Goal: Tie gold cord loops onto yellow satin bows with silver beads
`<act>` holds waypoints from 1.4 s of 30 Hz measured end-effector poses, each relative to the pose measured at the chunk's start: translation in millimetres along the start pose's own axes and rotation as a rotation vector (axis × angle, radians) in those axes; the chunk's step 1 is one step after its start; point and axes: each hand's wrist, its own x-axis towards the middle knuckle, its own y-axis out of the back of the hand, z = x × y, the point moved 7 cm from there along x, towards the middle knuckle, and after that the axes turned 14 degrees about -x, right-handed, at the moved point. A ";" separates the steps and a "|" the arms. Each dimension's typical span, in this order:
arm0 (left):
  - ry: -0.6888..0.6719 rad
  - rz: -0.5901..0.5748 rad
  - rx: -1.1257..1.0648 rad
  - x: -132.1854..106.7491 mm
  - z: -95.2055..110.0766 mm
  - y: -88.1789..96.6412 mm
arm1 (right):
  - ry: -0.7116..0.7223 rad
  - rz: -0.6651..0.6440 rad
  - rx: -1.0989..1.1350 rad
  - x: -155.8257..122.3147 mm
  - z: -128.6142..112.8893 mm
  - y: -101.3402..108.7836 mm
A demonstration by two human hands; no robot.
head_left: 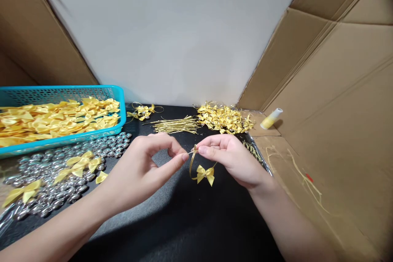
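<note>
Over the middle of the black work surface, my left hand (156, 157) and my right hand (225, 155) meet with their fingertips nearly touching. Both pinch a thin gold cord (190, 163), which is bent into a loop between them. From that loop hangs a yellow ribbon bow (205, 175) with a small shiny bead at its centre. My left thumb and forefinger close on one end of the cord. The right thumb and fingers close where the strands cross. Exactly how the ends are joined is too small to make out.
A turquoise basket (122, 108) of yellow bows stands at the left, with silver beads (66, 176) before it. Gold cords (176, 124) lie behind my hands, beside a pile of beaded bows (225, 118). A small bottle (271, 118) stands at right. Cardboard walls (334, 73) flank the surface.
</note>
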 end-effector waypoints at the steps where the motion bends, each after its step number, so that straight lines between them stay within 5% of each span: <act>1: -0.002 -0.004 0.002 -0.2 -0.1 -0.3 | 0.001 -0.001 0.000 -0.1 0.0 -0.4; 30: 0.013 -0.034 -0.011 1.1 -2.6 -3.2 | 0.017 -0.002 -0.136 0.6 0.5 -6.3; 42: 0.046 -0.076 -0.073 2.5 -5.0 -6.7 | 0.025 -0.131 0.057 6.6 7.6 -8.7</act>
